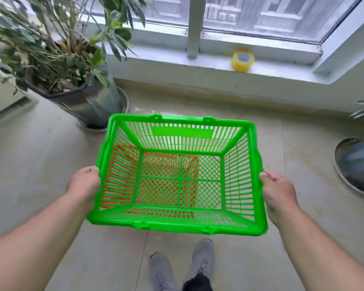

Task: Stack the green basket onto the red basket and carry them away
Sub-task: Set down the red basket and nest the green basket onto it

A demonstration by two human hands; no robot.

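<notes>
- Left hand (pixel 85 181) and right hand (pixel 276 186) clamp fingers on green basket (pixel 178 175) rims.
- Stacking step: red basket (pixel 122 164) shows below, between the fingers.
- Next: probably align, then lower.

Red basket (pixel 168 175) mostly hidden behind green basket (pixel 180 225) mesh

Beige tiled floor (pixel 40 164) beneath daylit window (pixel 261 15).

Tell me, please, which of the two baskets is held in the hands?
The green basket: the left hand and right hand grip its side rims. The red basket shows only through its mesh, below.
</notes>
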